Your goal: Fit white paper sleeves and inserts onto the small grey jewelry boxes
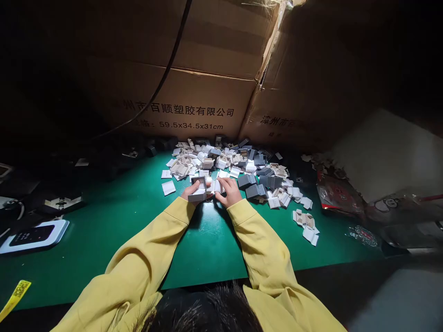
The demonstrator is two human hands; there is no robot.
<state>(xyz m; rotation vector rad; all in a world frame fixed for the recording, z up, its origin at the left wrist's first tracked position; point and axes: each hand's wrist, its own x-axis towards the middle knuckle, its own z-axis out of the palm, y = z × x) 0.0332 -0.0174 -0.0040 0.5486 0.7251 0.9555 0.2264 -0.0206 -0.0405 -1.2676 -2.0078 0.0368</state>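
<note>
- An open grey box (197, 198) is sitting tilted in the left hand (189, 190).
- A white card piece (218, 186) is lying beside it in the right hand (230, 192).

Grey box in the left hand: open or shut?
Open: the left hand holds the grey box with its pale inside showing.

Boxed in by printed brown cardboard (207, 83) at twelve o'clock, lit brightly from one.
Fronted by a green bench (207, 258) at six; crossed by a dark cable (169, 69) from near twelve toward nine; darkened at ten and two.
</note>
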